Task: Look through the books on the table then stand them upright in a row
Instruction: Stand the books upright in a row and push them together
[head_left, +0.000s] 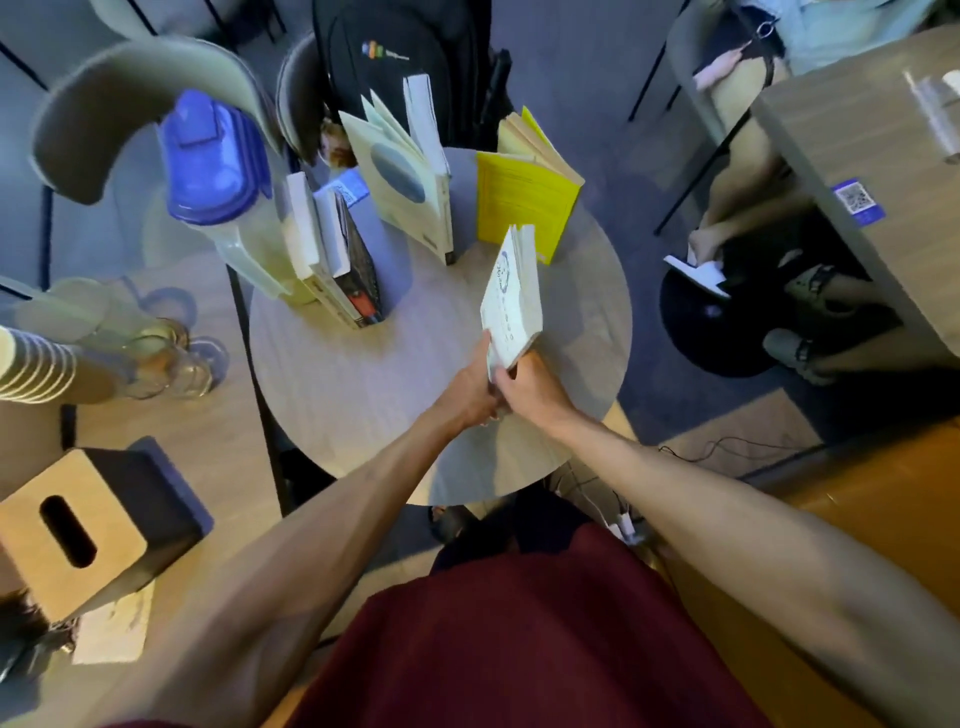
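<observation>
A round pale wooden table (363, 384) carries several books standing upright. Two closed books, a pale one and a dark one (343, 265), lean together at the left. A cream book with a grey circle on its cover (408, 192) stands partly fanned at the back. To its right stands a yellow book (522, 200), also slightly fanned. Over the table's right side I hold a white book with blue print (511, 296) tilted upright. My left hand (470, 389) and my right hand (530, 387) both grip its lower end.
A clear jug with a blue lid (218, 171) stands at the table's left edge. A side counter on the left holds glasses (166, 358), stacked cups and a wooden tissue box (78, 530). Behind are chairs and a black backpack (400, 57). A seated person's legs (810, 312) are at the right.
</observation>
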